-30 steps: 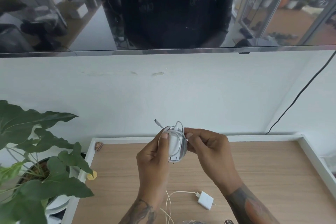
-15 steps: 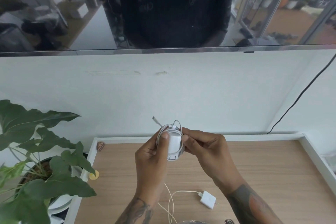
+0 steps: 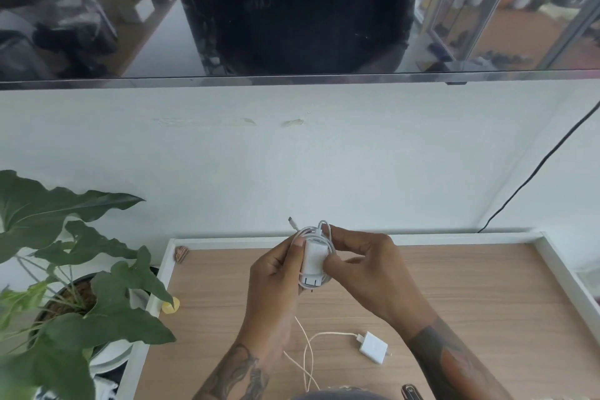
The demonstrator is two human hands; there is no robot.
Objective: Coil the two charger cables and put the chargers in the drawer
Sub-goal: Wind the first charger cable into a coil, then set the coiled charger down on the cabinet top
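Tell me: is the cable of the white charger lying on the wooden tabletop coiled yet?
Not coiled. The white charger lies flat on the wooden tabletop, its thin white cable trailing loose.

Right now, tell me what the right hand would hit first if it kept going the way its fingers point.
The right hand points left; its fingers already touch the wrapped charger, with the left hand directly behind it. Nothing else seems to intervene, though depth is unclear.

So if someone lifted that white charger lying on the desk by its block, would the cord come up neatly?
Probably not. The loose cable lies in slack, crossing loops, so it looks floppy and would likely dangle and trail. The second charger is small and boxy, so probably light, and lying flat on the desk it seems unlikely to roll.
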